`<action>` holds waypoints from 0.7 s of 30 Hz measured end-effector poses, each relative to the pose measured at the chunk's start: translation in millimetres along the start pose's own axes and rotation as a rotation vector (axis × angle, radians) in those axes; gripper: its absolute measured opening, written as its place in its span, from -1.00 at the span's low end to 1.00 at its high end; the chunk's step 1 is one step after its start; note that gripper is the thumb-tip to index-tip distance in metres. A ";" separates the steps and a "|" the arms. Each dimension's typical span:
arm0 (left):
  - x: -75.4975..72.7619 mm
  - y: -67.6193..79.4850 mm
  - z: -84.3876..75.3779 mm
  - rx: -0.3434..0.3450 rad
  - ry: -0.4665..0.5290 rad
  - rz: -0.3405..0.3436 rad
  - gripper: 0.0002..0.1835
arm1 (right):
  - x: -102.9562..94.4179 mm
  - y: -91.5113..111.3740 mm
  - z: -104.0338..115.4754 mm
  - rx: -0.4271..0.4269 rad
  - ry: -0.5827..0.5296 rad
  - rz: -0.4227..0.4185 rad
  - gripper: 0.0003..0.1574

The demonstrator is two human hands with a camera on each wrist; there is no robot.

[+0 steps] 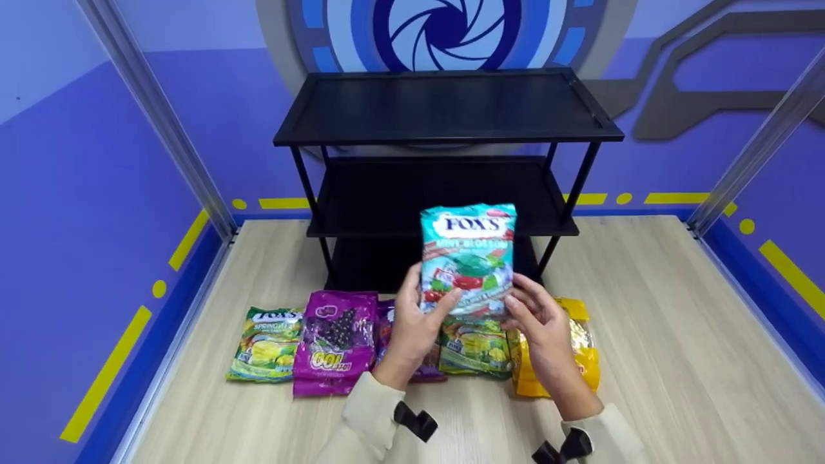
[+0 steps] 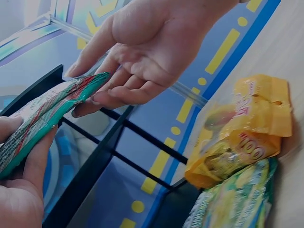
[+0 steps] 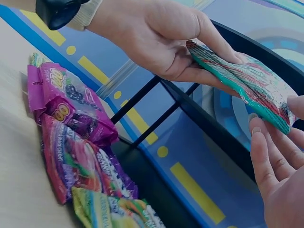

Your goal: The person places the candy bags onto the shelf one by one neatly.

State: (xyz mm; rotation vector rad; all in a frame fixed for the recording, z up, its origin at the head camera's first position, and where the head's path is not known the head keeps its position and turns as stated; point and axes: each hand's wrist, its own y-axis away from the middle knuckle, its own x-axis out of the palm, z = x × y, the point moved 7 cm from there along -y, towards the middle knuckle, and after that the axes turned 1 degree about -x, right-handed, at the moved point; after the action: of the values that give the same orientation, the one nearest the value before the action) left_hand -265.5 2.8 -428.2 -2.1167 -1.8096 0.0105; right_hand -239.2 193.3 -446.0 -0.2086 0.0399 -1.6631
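Note:
A teal Fox's candy bag [image 1: 469, 258] is held up upright in front of the black rack, its printed face turned toward me. My left hand [image 1: 416, 325] grips its lower left side, thumb on the front and fingers behind. At the lower right corner, my right hand [image 1: 541, 325] pinches it between thumb and fingers. Both wrist views show the bag edge-on, as in the left wrist view, where the bag [image 2: 52, 118] spans from the left hand [image 2: 23, 190] to the right hand [image 2: 156, 52].
Below the hands, a row of candy bags lies on the wooden table [image 1: 657, 361]: a green bag [image 1: 267, 348], a purple grape bag [image 1: 335, 348], a partly hidden purple-red bag [image 3: 78, 161], another green bag [image 1: 475, 351] and a yellow bag [image 1: 583, 361]. Behind stands a three-tier black rack [image 1: 445, 109].

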 end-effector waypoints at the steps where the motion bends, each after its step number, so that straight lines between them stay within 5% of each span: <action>1: -2.0 -1.5 -3.0 0.010 0.003 -0.005 -0.41 | 2.5 -1.7 2.5 -0.013 0.004 0.006 -0.51; 21: -20.4 -19.2 -43.5 0.107 0.005 -0.029 -0.42 | 36.6 -23.6 34.8 -0.107 -0.016 0.095 -0.47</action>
State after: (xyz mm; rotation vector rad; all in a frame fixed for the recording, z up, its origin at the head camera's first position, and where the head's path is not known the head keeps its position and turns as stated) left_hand -277.5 -25.8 -386.7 -2.0155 -1.7954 0.0924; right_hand -260.1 162.9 -404.2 -0.2968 0.1248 -1.5661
